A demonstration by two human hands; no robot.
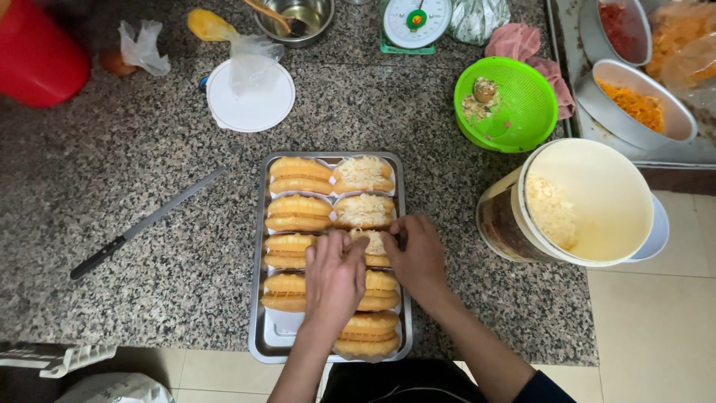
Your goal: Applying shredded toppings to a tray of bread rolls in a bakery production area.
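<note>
Fingertips of both hands meet over one filled bun in the steel tray.

I see my left hand and right hand pinching shredded topping onto the third bun of the right column; fingers pressed together, not spread. That bun lies with its long axis across the tray, left to right, split side up, like its neighbours in two columns. Two buns above it already carry shreds; the left column is plain. Right of the tray a large round tub, cream inside with a brown-printed wall, tilts toward me. Beyond it sits a green colander; a knife lies well left.
</note>
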